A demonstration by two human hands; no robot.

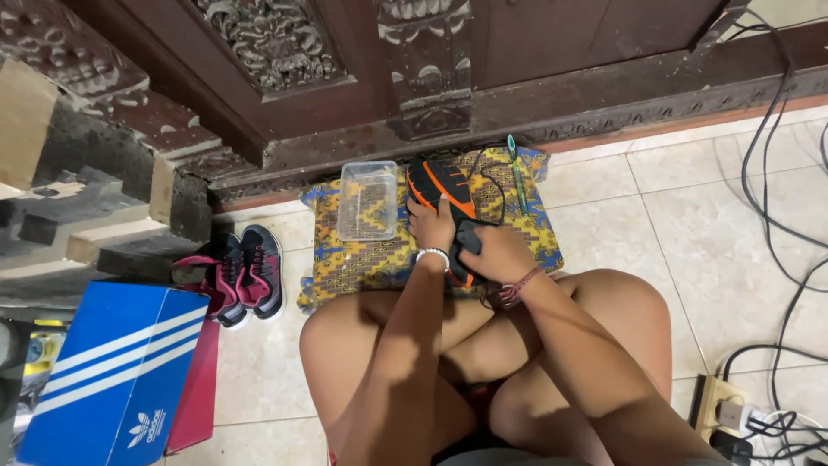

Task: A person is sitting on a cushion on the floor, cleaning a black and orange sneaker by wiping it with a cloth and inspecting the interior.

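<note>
Hands meet over one black-and-orange shoe lying on a patterned cloth: the left hand presses flat on it, and the right hand grips a dark item, too hidden to identify, at the shoe's near end. Shoe heel is covered by both hands. Count: one clear tub, one green pen, two pink-and-black shoes, one blue box, cut off by the frame's lower edge.
</note>
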